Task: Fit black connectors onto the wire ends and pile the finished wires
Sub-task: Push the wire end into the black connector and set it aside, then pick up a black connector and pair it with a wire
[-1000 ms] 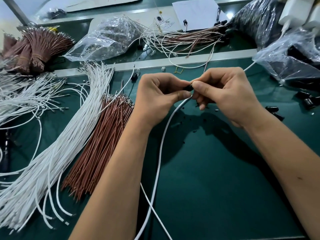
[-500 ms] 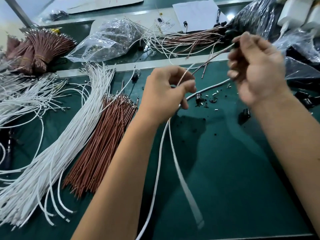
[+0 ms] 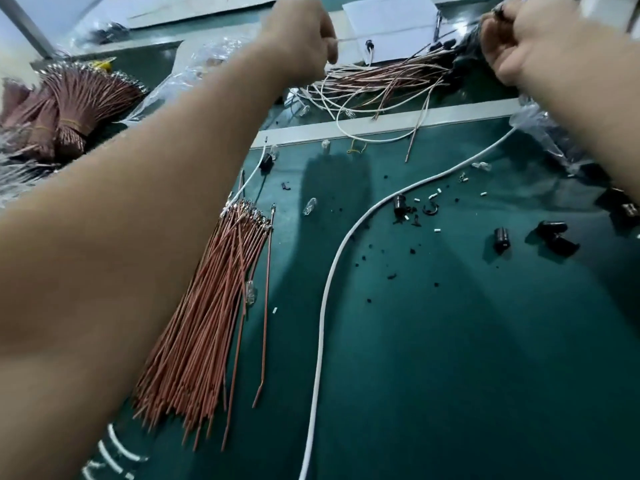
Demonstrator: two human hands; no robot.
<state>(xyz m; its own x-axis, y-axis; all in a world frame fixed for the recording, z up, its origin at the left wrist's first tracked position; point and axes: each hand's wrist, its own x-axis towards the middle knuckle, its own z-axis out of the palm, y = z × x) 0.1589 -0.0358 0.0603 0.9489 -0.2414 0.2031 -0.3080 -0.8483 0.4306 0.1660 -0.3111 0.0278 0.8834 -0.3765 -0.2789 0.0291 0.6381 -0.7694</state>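
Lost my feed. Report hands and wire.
Left hand pinching a white wire, raised over the finished pile. Right hand grip closed on something dark. Path looks clear.

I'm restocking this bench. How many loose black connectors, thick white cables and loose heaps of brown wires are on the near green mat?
Black connectors: 4 in clear view; dark items at the right edge are unclear
Thick white cable: 1
Heap of brown wires: 1
Total: 6

Green mat [image 3: 450, 341], white paper sheet [image 3: 391, 26], clear plastic bag [image 3: 540, 133], white cable [image 3: 325, 306]
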